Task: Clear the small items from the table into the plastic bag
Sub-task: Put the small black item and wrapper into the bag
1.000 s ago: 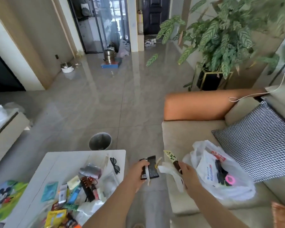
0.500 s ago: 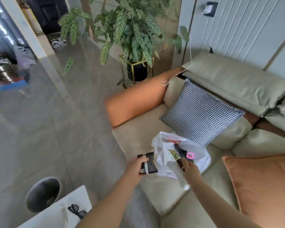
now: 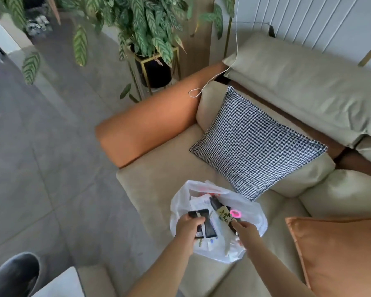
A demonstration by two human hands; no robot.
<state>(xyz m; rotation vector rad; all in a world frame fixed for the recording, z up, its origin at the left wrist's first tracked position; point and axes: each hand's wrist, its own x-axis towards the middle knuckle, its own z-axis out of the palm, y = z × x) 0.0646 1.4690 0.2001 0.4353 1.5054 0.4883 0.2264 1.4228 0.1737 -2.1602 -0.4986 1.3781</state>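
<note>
The left hand (image 3: 187,229) curls its fingers around a stack of black packets (image 3: 202,222); the right hand (image 3: 244,231) pinches a leaf-printed item (image 3: 223,215); both hover above the open plastic bag (image 3: 252,211), on the beige sofa (image 3: 159,185), houndstooth cushion (image 3: 257,142) at one o'clock.

The plastic bag (image 3: 253,213) lay on the sofa (image 3: 159,179), near the cushion (image 3: 257,144); the plant (image 3: 146,24) stood far left, seemingly on the floor.

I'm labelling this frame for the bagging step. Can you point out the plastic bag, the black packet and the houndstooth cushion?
plastic bag (image 3: 181,202): head view, its left wall.
black packet (image 3: 273,227): head view, its lower half.
houndstooth cushion (image 3: 257,144): head view, its middle.
</note>
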